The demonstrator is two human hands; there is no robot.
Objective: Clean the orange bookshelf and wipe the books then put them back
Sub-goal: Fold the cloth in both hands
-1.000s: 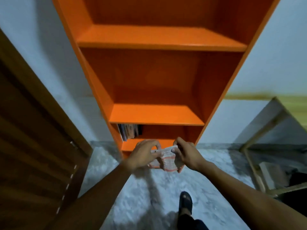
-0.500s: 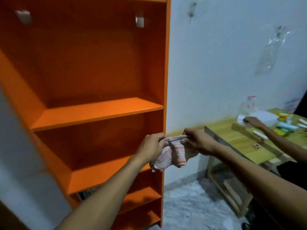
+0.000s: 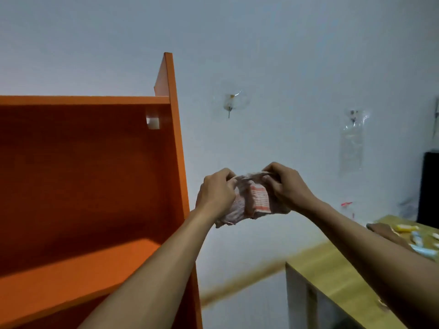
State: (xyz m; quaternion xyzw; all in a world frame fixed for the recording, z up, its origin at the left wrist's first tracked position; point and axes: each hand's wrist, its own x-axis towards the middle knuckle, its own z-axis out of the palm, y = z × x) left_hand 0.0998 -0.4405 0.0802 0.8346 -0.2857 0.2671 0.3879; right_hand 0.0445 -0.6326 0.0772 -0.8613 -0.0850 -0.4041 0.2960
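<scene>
Both hands, left hand (image 3: 217, 193) and right hand (image 3: 288, 186), have fingers curled tight on bunched striped rag (image 3: 251, 200) beside orange bookshelf (image 3: 95, 174); wadded cloth risks smearing dust.

You see dim, bluish room light; deep shadow fills the tall orange wooden bookshelf (image 3: 95, 186), its lines bend towards the frame edges, and everything looks soft.

No text, label, brand, number or sign can be read anywhere in the view. The cloth (image 3: 254, 200) carries only orange-red stripes, not letters. The small tubes (image 3: 425, 248) on the worktop (image 3: 337, 279) and the clear plastic bag (image 3: 351, 143) on the wall are too blurred to show any print.
</scene>
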